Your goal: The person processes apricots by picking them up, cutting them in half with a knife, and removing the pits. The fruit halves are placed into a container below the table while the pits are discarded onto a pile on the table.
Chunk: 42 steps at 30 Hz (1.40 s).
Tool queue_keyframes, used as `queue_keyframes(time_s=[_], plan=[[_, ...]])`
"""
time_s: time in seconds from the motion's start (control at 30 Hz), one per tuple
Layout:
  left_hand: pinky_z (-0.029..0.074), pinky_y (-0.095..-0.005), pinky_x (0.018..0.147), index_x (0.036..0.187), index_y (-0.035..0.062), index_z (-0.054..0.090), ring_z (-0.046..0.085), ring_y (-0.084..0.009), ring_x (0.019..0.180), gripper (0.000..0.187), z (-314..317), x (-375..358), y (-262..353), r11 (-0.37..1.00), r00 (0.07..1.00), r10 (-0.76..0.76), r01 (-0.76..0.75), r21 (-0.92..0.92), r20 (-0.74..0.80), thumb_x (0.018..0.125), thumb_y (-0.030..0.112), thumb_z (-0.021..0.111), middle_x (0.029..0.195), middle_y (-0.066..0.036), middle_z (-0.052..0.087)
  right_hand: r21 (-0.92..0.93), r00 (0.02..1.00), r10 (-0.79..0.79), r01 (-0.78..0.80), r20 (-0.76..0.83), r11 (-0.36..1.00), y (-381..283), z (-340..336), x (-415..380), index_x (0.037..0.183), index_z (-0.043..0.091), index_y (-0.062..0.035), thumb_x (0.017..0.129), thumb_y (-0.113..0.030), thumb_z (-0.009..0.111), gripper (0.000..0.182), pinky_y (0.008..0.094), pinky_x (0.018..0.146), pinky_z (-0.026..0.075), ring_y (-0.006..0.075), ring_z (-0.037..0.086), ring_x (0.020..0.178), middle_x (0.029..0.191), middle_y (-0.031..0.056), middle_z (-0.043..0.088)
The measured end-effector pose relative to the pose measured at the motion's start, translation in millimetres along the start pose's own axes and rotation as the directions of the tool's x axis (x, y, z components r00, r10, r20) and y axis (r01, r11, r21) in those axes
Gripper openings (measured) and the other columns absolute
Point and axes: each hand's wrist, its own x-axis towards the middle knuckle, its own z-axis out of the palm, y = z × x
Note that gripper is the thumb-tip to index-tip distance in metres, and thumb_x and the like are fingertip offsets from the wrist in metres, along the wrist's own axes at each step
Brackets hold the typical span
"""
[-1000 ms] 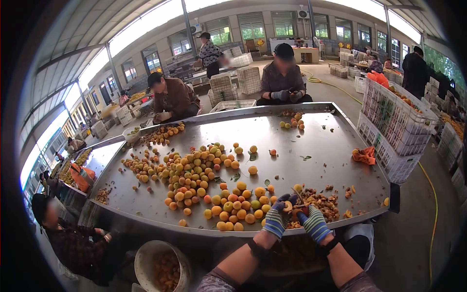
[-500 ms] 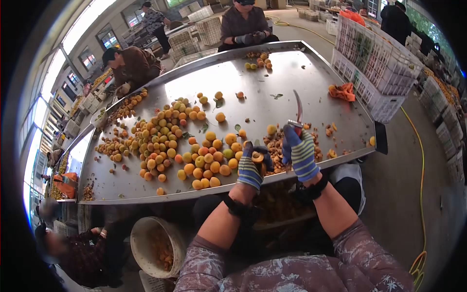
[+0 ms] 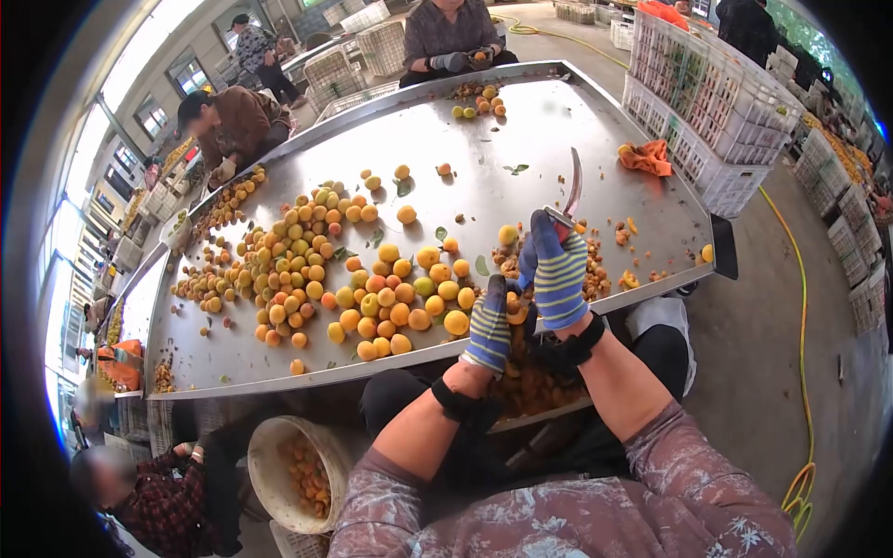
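My left hand (image 3: 490,325), in a striped glove, is closed at the table's near edge, with part of an orange fruit showing beside its fingertips. Close against it on the right, my right hand (image 3: 558,274) is wrapped round the handle of a curved knife (image 3: 575,186), whose blade points up and away. Many yellow and orange fruits (image 3: 381,298) lie on the metal table (image 3: 484,200) left of my hands. Small brown pits (image 3: 595,277) are scattered around and behind my right hand. Below my hands, orange fruit pieces (image 3: 535,395) show in a container.
A white bucket (image 3: 270,474) with fruit pieces stands at lower left. Stacked white crates (image 3: 712,102) stand beyond the table's right side, near an orange cloth (image 3: 646,158). Co-workers sit at the far edge (image 3: 456,42) and left side (image 3: 237,130). A yellow hose (image 3: 805,372) crosses the floor.
My hands have come together, the right moving left towards the left hand. The fruit half seen in my left hand is now mostly hidden. The view has shifted slightly.
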Motion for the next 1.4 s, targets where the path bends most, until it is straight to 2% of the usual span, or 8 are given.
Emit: queue_keyframes(time_s=[0.4, 0.67, 1.0, 1.07, 1.13, 1.2, 1.27, 1.4], plan=[[0.043, -0.0264, 0.053, 0.077, 0.0061, 0.054, 0.053, -0.0109, 0.06, 0.034, 22, -12, 7, 0.948, 0.965, 0.236, -0.203, 0.247, -0.113, 0.093, 0.036, 0.048, 0.069, 0.0, 0.056, 0.179, 0.964, 0.163, -0.126, -0.211, 0.976, 34, -21, 15, 0.061, 0.037, -0.0182, 0.089, -0.041, 0.057, 0.041, 0.0242, 0.032, 0.023, 0.0069, 0.03, 0.034, 0.045, -0.0067, 0.031], [0.045, -0.0309, 0.06, 0.083, 0.0004, 0.059, 0.056, -0.0128, 0.067, 0.042, 15, -8, 5, 0.525, 0.792, 0.567, -0.558, 0.642, 0.225, 0.096, 0.035, 0.04, 0.074, -0.007, 0.062, 0.515, 0.785, 0.511, -0.295, -0.35, 0.805, 51, -32, 19, 0.06, 0.032, -0.0213, 0.09, -0.039, 0.053, 0.041, 0.0287, 0.035, 0.019, 0.0093, 0.021, 0.037, 0.047, -0.0069, 0.022], [0.048, -0.0287, 0.064, 0.084, 0.0023, 0.06, 0.057, -0.0134, 0.066, 0.046, 17, 4, 7, 0.982, 0.968, 0.18, -0.165, 0.095, -0.173, 0.095, 0.043, 0.04, 0.072, -0.006, 0.06, 0.57, 0.818, 0.522, -0.315, -0.243, 0.759, 47, -39, 25, 0.066, 0.034, -0.0188, 0.093, -0.032, 0.05, 0.035, 0.0273, 0.038, 0.024, 0.0097, 0.026, 0.039, 0.05, -0.0063, 0.026], [0.049, -0.0282, 0.062, 0.089, 0.0031, 0.059, 0.059, -0.0166, 0.066, 0.052, 8, 11, 3, 0.701, 0.833, 0.553, -0.454, 0.55, -0.018, 0.094, 0.05, 0.038, 0.07, -0.007, 0.059, 0.335, 0.867, 0.493, -0.486, 0.069, 0.807, 43, -50, 31, 0.065, 0.033, -0.0192, 0.093, -0.036, 0.05, 0.037, 0.0261, 0.037, 0.021, 0.008, 0.024, 0.039, 0.05, -0.0079, 0.023], [0.049, -0.0246, 0.056, 0.086, 0.0041, 0.058, 0.056, -0.0144, 0.06, 0.046, -7, 22, 4, 0.989, 0.963, 0.145, -0.135, 0.06, -0.225, 0.094, 0.047, 0.043, 0.072, -0.006, 0.058, 0.171, 0.86, 0.499, -0.51, 0.107, 0.843, 28, -45, 23, 0.064, 0.042, -0.0181, 0.091, -0.037, 0.054, 0.035, 0.0257, 0.036, 0.025, 0.0055, 0.028, 0.039, 0.049, -0.0093, 0.03], [0.049, -0.0243, 0.057, 0.091, 0.0035, 0.058, 0.056, -0.0138, 0.061, 0.047, -9, 24, 5, 0.993, 0.985, 0.117, -0.114, 0.032, -0.128, 0.094, 0.047, 0.042, 0.074, -0.006, 0.058, -0.583, 0.962, 0.274, -0.223, 0.0, 0.782, 24, -41, 11, 0.073, 0.059, -0.0081, 0.083, -0.037, 0.065, 0.032, 0.0276, 0.043, 0.038, 0.008, 0.045, 0.048, 0.057, -0.0022, 0.049], [0.049, -0.0237, 0.055, 0.096, 0.003, 0.057, 0.056, -0.013, 0.061, 0.048, 0, 28, 4, 0.977, 0.958, 0.206, -0.214, -0.021, -0.199, 0.094, 0.048, 0.041, 0.077, -0.006, 0.058, -0.77, 0.948, 0.172, 0.103, 0.268, 0.63, 33, -56, 6, 0.086, 0.061, 0.0018, 0.078, -0.033, 0.07, 0.037, 0.0297, 0.058, 0.047, 0.0153, 0.057, 0.061, 0.069, 0.0079, 0.062], [0.047, -0.0274, 0.061, 0.099, 0.0025, 0.056, 0.055, -0.0137, 0.069, 0.032, -6, 13, 6, 0.505, 0.867, 0.489, -0.369, 0.78, 0.094, 0.097, 0.03, 0.04, 0.083, -0.007, 0.057, -0.861, 0.901, 0.181, 0.293, 0.393, 0.415, 32, -62, -2, 0.084, 0.058, 0.0002, 0.079, -0.031, 0.067, 0.032, 0.039, 0.059, 0.047, 0.0347, 0.061, 0.066, 0.07, 0.0192, 0.061]])
